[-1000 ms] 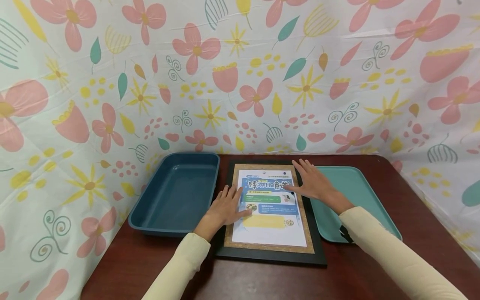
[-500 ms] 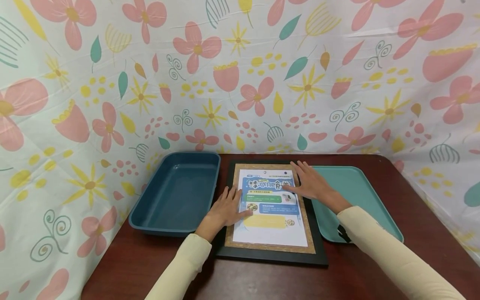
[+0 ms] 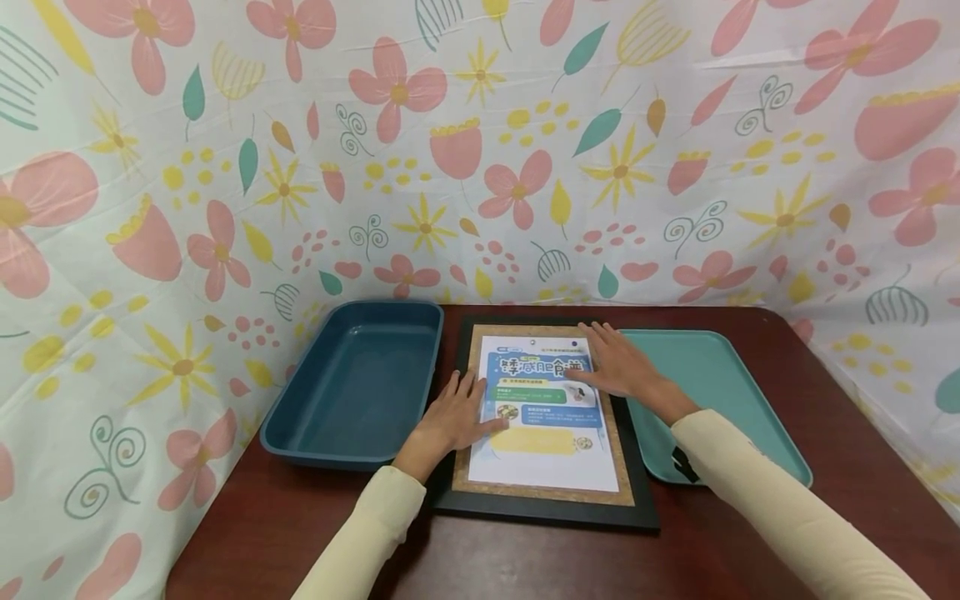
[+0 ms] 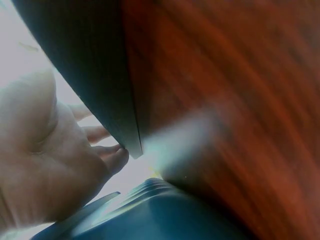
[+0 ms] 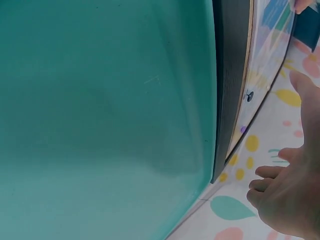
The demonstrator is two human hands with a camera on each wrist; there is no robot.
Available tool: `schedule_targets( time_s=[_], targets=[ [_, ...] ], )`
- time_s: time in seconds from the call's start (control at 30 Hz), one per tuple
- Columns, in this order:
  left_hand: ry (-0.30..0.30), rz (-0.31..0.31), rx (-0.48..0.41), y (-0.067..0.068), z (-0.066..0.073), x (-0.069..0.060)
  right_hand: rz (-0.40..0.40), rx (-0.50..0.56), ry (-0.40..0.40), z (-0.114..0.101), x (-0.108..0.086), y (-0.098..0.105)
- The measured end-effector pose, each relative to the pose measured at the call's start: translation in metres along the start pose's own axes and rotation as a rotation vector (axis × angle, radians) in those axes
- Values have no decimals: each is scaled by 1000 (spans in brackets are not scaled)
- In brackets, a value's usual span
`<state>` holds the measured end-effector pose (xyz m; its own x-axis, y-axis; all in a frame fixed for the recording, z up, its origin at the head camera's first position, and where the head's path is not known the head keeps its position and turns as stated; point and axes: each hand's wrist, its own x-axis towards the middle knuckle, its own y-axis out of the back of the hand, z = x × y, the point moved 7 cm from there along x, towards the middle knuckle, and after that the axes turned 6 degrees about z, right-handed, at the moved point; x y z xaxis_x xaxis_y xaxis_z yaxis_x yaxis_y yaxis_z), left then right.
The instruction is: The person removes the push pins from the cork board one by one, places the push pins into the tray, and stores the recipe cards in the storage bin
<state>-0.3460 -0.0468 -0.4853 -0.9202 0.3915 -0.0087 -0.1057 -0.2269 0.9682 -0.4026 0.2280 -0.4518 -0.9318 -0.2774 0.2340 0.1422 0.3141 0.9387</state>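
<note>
A black-framed cork board [image 3: 555, 510] lies on the table with a printed sheet [image 3: 543, 475] on it, pins at the sheet's top edge. The left hand [image 3: 447, 419], fingers spread, lies over the board's left side, thumb over the sheet; in the left wrist view this hand [image 4: 55, 150] is beside the frame's dark edge [image 4: 95, 70]. Over the upper right corner is the right hand [image 3: 628, 369], fingers extended; the right wrist view shows this hand [image 5: 295, 185] beyond the frame [image 5: 231, 75], apparently raised slightly. Neither hand grips anything; whether they touch the board is unclear.
A deep blue tray [image 3: 352, 392] stands left of the board. A flat teal tray [image 3: 720, 392] lies on the right, partly under the right forearm, with a black mark or object [image 3: 682, 463] beside the sleeve. Floral cloth [image 3: 525, 208] hangs behind the dark red table [image 3: 525, 567].
The head view has shifted slightly. Both hands keep nearly the same spread pose, the right one a little further left over the board.
</note>
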Motion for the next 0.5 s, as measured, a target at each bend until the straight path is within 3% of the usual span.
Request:
schedule_targets(
  time_s=[0.5],
  targets=[
    [-5,-6,12,1,1,0,1,3,-39,-5,5,-5]
  ],
)
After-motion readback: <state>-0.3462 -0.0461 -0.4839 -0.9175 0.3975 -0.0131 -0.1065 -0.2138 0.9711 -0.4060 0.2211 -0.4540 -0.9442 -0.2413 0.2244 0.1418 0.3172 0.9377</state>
